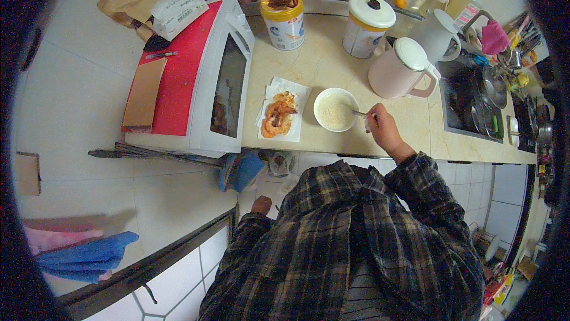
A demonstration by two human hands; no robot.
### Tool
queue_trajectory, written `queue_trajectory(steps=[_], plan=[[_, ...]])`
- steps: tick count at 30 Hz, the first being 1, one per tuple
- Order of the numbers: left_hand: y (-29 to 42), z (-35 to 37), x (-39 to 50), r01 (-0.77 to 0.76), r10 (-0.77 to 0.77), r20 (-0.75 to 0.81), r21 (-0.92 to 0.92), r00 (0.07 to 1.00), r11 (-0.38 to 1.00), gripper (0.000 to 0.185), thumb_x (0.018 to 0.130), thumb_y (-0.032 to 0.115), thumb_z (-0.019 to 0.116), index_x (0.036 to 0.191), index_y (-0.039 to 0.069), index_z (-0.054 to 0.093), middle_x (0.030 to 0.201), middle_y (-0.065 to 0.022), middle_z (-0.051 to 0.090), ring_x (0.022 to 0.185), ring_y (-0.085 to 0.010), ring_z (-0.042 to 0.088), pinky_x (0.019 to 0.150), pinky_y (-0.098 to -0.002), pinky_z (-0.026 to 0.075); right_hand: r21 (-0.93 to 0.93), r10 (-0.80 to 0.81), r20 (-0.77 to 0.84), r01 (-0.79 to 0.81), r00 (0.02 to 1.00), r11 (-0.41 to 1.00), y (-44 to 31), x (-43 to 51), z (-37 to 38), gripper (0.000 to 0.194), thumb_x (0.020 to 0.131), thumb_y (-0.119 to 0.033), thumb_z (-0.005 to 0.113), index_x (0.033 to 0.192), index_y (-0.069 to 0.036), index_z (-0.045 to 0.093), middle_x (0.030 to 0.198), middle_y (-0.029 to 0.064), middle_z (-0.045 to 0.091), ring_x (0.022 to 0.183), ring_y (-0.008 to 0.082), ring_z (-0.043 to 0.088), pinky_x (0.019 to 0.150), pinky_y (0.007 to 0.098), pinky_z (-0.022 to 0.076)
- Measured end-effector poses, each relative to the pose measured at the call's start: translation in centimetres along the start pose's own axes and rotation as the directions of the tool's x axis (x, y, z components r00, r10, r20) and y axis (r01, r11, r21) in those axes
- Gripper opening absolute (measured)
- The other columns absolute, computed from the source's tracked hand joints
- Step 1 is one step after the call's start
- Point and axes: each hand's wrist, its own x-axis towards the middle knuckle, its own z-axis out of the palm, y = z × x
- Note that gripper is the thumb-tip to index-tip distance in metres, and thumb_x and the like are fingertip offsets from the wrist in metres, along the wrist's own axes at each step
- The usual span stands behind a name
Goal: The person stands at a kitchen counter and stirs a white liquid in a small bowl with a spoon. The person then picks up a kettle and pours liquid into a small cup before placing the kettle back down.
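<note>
My right hand [384, 128] grips a metal spoon [359, 112] by its handle. The spoon's other end dips into a white bowl [317, 118] of pale, creamy, grainy food [334, 111], which stands near the counter's front edge. Left of the bowl, cooked shrimp [278, 118] and shells lie on white paper napkins [291, 133]. My left hand [261, 205] hangs low beside my body, below counter level; its fingers are too small and dim to make out.
A white microwave [202, 138] with a red top stands at the left. Behind the bowl are an open can [285, 31] and a lidded can [363, 38]. A pink kettle [392, 72] stands at the right, before a sink [472, 98] with pans.
</note>
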Motion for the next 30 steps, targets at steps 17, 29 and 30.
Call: queue_trajectory(steps=[17, 29, 30], plan=[[1.5, -1.9, -1.3, 0.188, -0.184, 0.037, -0.192, 0.982, 0.963, 0.025, 0.086, 0.017, 0.045, 0.100, 0.008, 0.064, 0.112, -0.0195, 0.056, 0.099, -0.0362, 0.057, 0.086, -0.0437, 0.048, 0.504, 0.249, -0.055, -0.189, 0.967, 0.843, -0.3, 0.4, -1.7, 0.014, 0.092, -0.014, 0.051, 0.096, -0.002, 0.043, 0.070, 0.0137, 0.058, 0.053, 0.0205, 0.061, 0.045, 0.0296, 0.0479], [0.1, -0.5, -0.1, -0.076, 0.073, 0.018, 0.217, 0.997, 0.973, 0.025, 0.087, 0.021, 0.047, 0.097, 0.005, 0.064, 0.101, -0.0183, 0.060, 0.091, -0.0356, 0.059, 0.081, -0.0429, 0.050, 0.007, -0.171, -0.042, 0.171, 0.984, 0.985, 0.9, 1.1, -0.3, 0.010, 0.093, -0.009, 0.047, 0.097, -0.004, 0.041, 0.076, 0.0157, 0.058, 0.061, 0.0257, 0.061, 0.055, 0.0364, 0.0497], [0.1, -0.2, -0.1, -0.023, 0.024, -0.003, 0.158, 1.000, 0.987, 0.025, 0.087, 0.021, 0.047, 0.097, 0.005, 0.064, 0.100, -0.0182, 0.060, 0.091, -0.0355, 0.059, 0.081, -0.0430, 0.050, 0.020, -0.155, -0.033, 0.156, 0.987, 0.988, 1.0, 1.3, 0.1, 0.009, 0.093, -0.009, 0.047, 0.097, -0.004, 0.041, 0.076, 0.0155, 0.057, 0.060, 0.0255, 0.060, 0.054, 0.0361, 0.0495]])
